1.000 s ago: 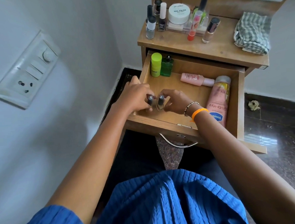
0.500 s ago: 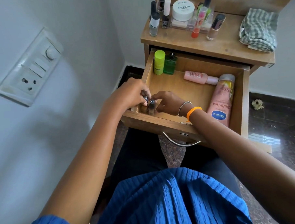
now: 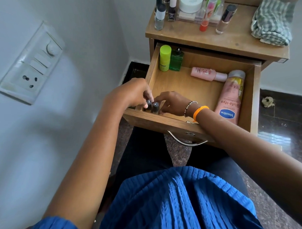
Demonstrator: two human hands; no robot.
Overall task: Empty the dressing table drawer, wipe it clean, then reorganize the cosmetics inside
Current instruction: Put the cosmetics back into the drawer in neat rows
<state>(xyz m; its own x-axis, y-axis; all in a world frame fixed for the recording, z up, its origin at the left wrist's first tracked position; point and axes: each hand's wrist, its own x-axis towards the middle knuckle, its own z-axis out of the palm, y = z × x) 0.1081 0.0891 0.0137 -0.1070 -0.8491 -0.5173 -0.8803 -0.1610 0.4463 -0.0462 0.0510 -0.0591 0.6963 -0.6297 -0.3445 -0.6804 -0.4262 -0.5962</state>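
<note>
Left hand [image 3: 137, 94]: fingers curled down onto the cap of the left lipstick tube [image 3: 148, 104].
Right hand [image 3: 172, 103]: fingertips pinched the right lipstick tube [image 3: 155, 107].
Tubes: upright, long axes vertical, touching side by side in the drawer's [image 3: 164, 120] near-left corner, directly under both hands; left hand nearer the corner.
Other contents: green-capped bottle [image 3: 165, 58] at far left, Vaseline lotion [image 3: 230, 100] lying along the right wall.
Table [image 3: 230, 40]: more cosmetics waited.
Change: tubes sat closer to the left wall than a second earlier.
</note>
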